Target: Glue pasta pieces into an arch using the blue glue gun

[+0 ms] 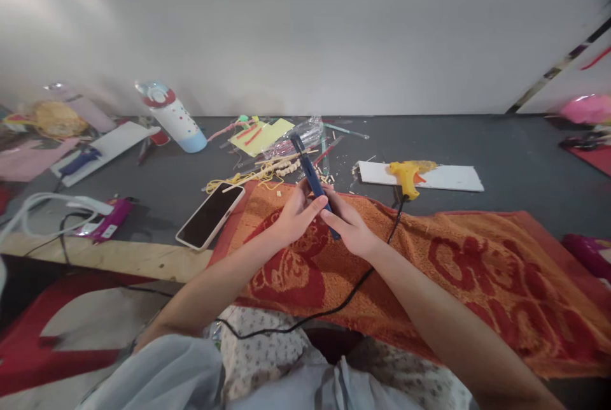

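Now, a slim dark blue tool (pixel 310 171) is at frame centre, the left hand (pixel 300 211) and right hand (pixel 352 226) closed around its lower half. Pale sticks (pixel 252 177) beyond it lie loose, so much looks unfinished. A yellow glue gun (pixel 405 177) rests right of centre, its black cord (pixel 356 289) trailing over the orange towel (pixel 415 282) where it could snag.

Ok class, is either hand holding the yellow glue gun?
No, the left hand and right hand hold the dark blue object, while the yellow glue gun lies on the white strip.
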Available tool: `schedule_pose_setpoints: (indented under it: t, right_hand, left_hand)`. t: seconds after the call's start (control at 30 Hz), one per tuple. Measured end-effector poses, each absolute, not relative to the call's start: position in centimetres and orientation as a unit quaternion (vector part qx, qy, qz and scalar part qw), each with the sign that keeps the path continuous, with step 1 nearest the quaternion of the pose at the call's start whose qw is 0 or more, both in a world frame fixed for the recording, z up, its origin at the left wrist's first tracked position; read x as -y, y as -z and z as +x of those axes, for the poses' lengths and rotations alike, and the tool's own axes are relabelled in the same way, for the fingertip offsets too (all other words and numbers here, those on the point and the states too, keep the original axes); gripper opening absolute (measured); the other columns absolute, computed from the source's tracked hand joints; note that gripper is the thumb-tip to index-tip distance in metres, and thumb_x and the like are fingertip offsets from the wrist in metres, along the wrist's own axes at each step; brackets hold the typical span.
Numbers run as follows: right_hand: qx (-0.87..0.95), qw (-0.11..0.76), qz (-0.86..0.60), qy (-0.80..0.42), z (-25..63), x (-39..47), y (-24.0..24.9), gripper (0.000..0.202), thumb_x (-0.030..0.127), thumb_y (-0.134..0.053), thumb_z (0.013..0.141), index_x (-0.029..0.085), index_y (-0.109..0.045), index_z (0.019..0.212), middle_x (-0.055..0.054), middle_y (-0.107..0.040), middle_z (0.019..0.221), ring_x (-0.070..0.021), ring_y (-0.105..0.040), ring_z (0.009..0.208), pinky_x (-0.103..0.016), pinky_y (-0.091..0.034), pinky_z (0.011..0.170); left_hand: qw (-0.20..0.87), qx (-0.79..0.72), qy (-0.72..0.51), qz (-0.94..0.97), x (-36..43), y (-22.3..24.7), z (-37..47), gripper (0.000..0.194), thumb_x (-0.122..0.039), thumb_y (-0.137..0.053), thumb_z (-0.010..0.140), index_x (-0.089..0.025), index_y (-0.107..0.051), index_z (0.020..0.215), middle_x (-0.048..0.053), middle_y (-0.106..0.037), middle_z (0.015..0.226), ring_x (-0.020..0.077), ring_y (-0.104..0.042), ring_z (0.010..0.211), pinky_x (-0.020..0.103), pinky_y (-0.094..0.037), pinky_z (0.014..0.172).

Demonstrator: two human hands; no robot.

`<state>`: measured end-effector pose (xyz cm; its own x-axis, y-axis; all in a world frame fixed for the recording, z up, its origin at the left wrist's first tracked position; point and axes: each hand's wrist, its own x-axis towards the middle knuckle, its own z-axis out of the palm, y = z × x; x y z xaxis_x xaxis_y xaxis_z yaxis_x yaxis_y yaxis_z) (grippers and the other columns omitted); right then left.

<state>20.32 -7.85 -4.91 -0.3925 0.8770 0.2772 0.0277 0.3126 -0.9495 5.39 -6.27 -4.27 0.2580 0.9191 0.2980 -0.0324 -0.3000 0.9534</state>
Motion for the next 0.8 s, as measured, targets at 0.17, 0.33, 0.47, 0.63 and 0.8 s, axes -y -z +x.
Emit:
schedule_pose_setpoints:
  t: [0.17, 0.33, 0.47, 0.63, 0.8]
  right_hand:
    - [0.685, 0.441, -0.334, -0.474, 20.28, 7.79, 5.03, 0.063, 0.064, -0.047, 0.091, 0.019, -0.052, 0.137, -0.014, -0.058, 0.137, -0.0299, -0.052, 0.129, -0.048, -0.038, 0.112]
    - [0.687, 0.434, -0.344, -0.471, 20.31, 7.78, 5.05, 0.061, 0.063, -0.046, 0.092, 0.018, -0.054, 0.134, -0.014, -0.061, 0.133, -0.0291, -0.056, 0.122, -0.047, -0.040, 0.108]
    - [0.688, 0.432, -0.345, -0.470, 20.31, 7.73, 4.97, 0.064, 0.064, -0.046, 0.092, 0.016, -0.054, 0.133, -0.015, -0.061, 0.132, -0.0300, -0.057, 0.120, -0.048, -0.041, 0.107]
    - [0.684, 0.433, -0.343, -0.477, 20.36, 7.70, 4.80, 0.063, 0.064, -0.047, 0.090, 0.019, -0.055, 0.133, -0.013, -0.061, 0.130, -0.0301, -0.056, 0.121, -0.048, -0.040, 0.108]
    - [0.667, 0.437, -0.341, -0.498, 20.38, 7.68, 4.79, 0.063, 0.066, -0.049, 0.088, 0.021, -0.055, 0.132, -0.012, -0.061, 0.131, -0.0294, -0.055, 0.121, -0.048, -0.037, 0.111]
  left_hand:
    - [0.477, -0.347, -0.501, 0.633, 6.14, 4.43, 5.39, 0.056, -0.065, -0.060, 0.083, -0.018, -0.053, 0.112, 0.011, -0.067, 0.113, 0.0232, -0.064, 0.108, 0.037, -0.054, 0.092]
    - [0.471, -0.348, -0.502, 0.636, 6.10, 4.54, 5.47, 0.054, -0.065, -0.059, 0.084, -0.018, -0.052, 0.110, 0.011, -0.067, 0.112, 0.0236, -0.063, 0.109, 0.038, -0.054, 0.093]
    - [0.462, -0.349, -0.510, 0.636, 6.14, 4.61, 5.52, 0.054, -0.065, -0.059, 0.084, -0.019, -0.051, 0.111, 0.010, -0.068, 0.108, 0.0234, -0.065, 0.106, 0.038, -0.054, 0.091]
    - [0.442, -0.352, -0.517, 0.643, 6.03, 4.74, 5.63, 0.050, -0.064, -0.058, 0.085, -0.019, -0.051, 0.107, 0.010, -0.069, 0.106, 0.0219, -0.066, 0.104, 0.036, -0.054, 0.091]
    - [0.380, -0.392, -0.475, 0.690, 5.80, 3.87, 5.15, 0.052, -0.066, -0.055, 0.086, -0.018, -0.055, 0.106, 0.010, -0.069, 0.102, 0.0203, -0.068, 0.093, 0.034, -0.055, 0.083]
